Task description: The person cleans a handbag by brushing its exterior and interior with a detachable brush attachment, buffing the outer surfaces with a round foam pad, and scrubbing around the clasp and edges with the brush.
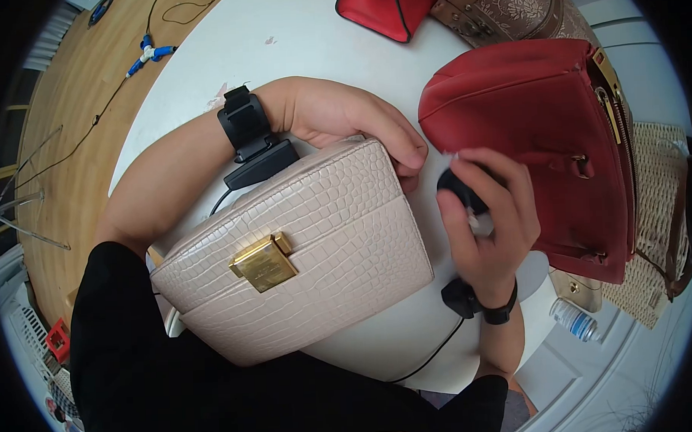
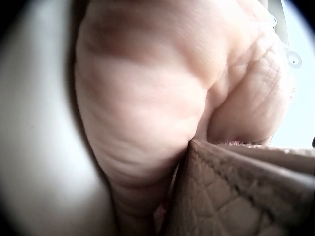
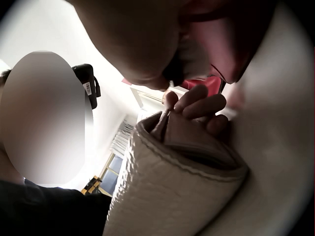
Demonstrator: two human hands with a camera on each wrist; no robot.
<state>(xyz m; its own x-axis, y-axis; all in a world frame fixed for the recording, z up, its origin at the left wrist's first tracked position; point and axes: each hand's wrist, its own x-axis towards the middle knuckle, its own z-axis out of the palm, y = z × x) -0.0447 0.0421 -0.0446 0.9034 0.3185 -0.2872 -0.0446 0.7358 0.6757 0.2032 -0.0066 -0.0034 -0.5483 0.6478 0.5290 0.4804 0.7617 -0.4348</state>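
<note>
A pale beige crocodile-pattern handbag (image 1: 347, 254) with a gold clasp (image 1: 264, 263) lies tilted against the person's front. My left hand (image 1: 350, 117) reaches around its far side and grips the corner at the narrow end. In the right wrist view, the left fingers (image 3: 199, 105) pinch the folded side panel near the bag's opening. Just off that end, my right hand (image 1: 502, 218) holds a small rounded black object (image 1: 461, 187) with a pale, clear-looking part. Its exact kind I cannot tell, as the fingers cover much of it.
The bag is on a white round table (image 1: 196, 69). A dark red handbag (image 1: 502, 111) stands close beside my right hand. Behind it are a bright red bag (image 1: 384, 9) and a brown floral bag (image 1: 514, 12). At right are a woven bag (image 1: 657, 175) and a spray can (image 1: 574, 320).
</note>
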